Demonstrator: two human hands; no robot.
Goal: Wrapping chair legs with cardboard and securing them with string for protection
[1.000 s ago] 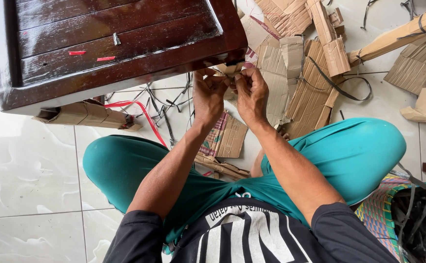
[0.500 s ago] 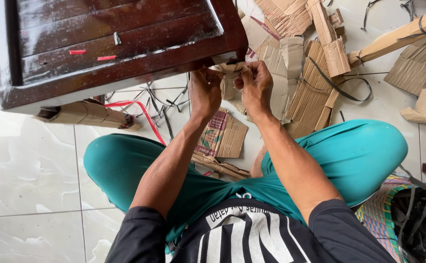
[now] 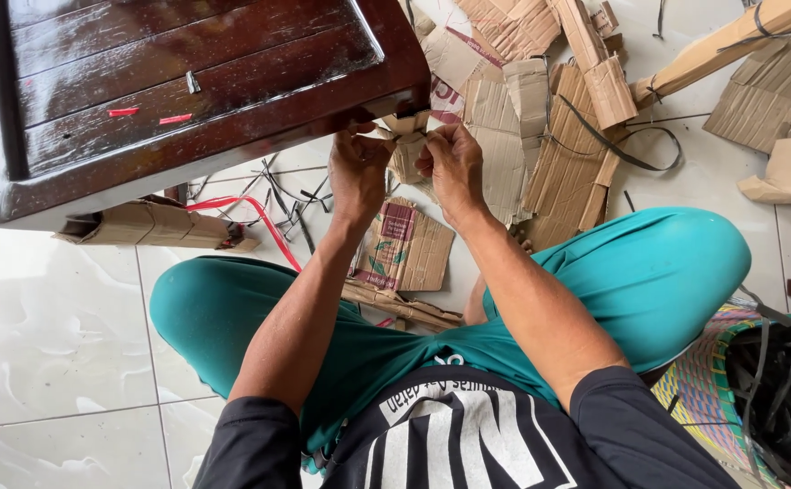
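Observation:
A dark brown wooden table [image 3: 187, 100] stands in front of me, and I sit cross-legged on the floor in teal trousers. Its near right corner is wrapped in brown cardboard [image 3: 406, 145]. My left hand [image 3: 357, 172] and my right hand [image 3: 450, 163] both grip that cardboard wrap just under the corner, fingers pinched on it from either side. Another leg at the left is wrapped in cardboard [image 3: 147, 226] too.
Torn cardboard pieces [image 3: 540, 136] and black plastic straps [image 3: 631, 149] lie over the white tiled floor [image 3: 42, 335] to the right. A red strap [image 3: 251, 213] lies under the table. A woven basket [image 3: 767, 389] with black straps sits at my right.
Both hands have shifted slightly up and closer together on the cardboard at the table corner. The table has not moved.

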